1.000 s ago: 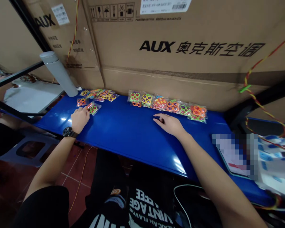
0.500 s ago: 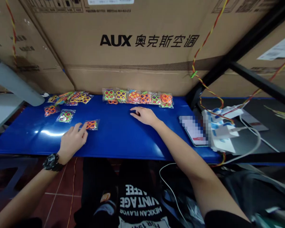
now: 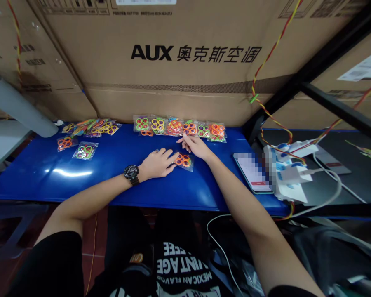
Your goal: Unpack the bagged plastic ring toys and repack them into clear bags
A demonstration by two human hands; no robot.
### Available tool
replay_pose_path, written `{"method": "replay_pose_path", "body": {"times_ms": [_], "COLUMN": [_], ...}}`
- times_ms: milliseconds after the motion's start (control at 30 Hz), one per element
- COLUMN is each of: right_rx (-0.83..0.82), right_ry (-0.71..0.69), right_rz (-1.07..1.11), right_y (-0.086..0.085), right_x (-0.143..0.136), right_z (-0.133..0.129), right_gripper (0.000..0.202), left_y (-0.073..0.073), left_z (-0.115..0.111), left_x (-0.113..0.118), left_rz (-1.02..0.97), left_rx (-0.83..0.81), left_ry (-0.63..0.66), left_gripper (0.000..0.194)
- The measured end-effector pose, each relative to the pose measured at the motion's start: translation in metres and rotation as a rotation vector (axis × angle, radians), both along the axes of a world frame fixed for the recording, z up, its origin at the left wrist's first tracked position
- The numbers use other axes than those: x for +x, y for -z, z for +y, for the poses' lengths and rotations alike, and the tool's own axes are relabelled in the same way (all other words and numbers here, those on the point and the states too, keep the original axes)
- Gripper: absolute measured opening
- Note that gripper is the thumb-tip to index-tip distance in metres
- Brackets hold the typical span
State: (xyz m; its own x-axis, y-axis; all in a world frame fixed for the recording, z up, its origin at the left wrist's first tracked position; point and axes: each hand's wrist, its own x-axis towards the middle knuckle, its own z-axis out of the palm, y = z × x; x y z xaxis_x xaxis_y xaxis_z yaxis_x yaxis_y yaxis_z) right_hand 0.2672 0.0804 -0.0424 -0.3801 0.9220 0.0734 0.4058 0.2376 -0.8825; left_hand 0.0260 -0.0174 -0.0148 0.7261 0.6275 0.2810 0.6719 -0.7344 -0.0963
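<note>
Your left hand (image 3: 159, 163) pinching the orange-ringed packet (image 3: 183, 160) over the blue tabletop (image 3: 111, 187), your right hand (image 3: 195, 146) just beside it, fingers loosely curled, apparently holding nothing.

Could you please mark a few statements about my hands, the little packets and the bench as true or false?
1. The fingers of the left hand touch a packet with orange rings. True.
2. A watch is on the right wrist. False: the black watch is on the left wrist.
3. A row of packets lies along the cardboard box. True.
4. The right hand holds a phone. False: the phone lies on the blue surface.
</note>
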Motion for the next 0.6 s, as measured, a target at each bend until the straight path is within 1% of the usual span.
{"method": "replay_pose_path", "body": {"times_ms": [67, 133, 200, 267, 333, 433, 467, 533, 600], "right_rx": [-0.008, 0.009, 0.045, 0.089, 0.123, 0.152, 0.169, 0.215, 0.236], "right_ry": [-0.01, -0.02, -0.027, -0.04, -0.056, -0.076, -0.09, -0.116, -0.132], "right_rz": [0.008, -0.01, -0.039, -0.079, -0.128, -0.198, -0.213, -0.257, -0.335], "right_y": [-0.001, -0.001, -0.001, -0.002, -0.003, -0.008, -0.011, -0.018, -0.026], "right_x": [0.001, 0.001, 0.001, -0.001, -0.002, -0.003, -0.002, 0.002, 0.009], "right_z": [0.001, 0.0, -0.001, -0.004, -0.007, -0.012, -0.014, -0.016, -0.019], "right_gripper": [0.076, 0.076, 0.075, 0.071, 0.065, 0.057, 0.054, 0.049, 0.046], "left_y": [-0.001, -0.007, -0.015, -0.024, -0.027, -0.021, -0.017, -0.011, -0.01], "left_z": [0.006, 0.01, 0.015, 0.022, 0.032, 0.048, 0.052, 0.055, 0.053], "left_x": [-0.003, -0.015, -0.03, -0.044, -0.054, -0.062, -0.064, -0.065, -0.063], "left_rz": [-0.092, -0.179, -0.273, -0.418, -0.595, -0.801, -0.826, -0.779, -0.636], "left_rx": [0.03, 0.05, 0.05, 0.03, -0.035, -0.236, -0.317, -0.434, -0.45], "left_ry": [0.022, -0.005, -0.076, -0.189, -0.302, -0.415, -0.438, -0.458, -0.444], "left_gripper": [0.063, 0.07, 0.066, 0.056, 0.047, 0.05, 0.051, 0.051, 0.047]}}
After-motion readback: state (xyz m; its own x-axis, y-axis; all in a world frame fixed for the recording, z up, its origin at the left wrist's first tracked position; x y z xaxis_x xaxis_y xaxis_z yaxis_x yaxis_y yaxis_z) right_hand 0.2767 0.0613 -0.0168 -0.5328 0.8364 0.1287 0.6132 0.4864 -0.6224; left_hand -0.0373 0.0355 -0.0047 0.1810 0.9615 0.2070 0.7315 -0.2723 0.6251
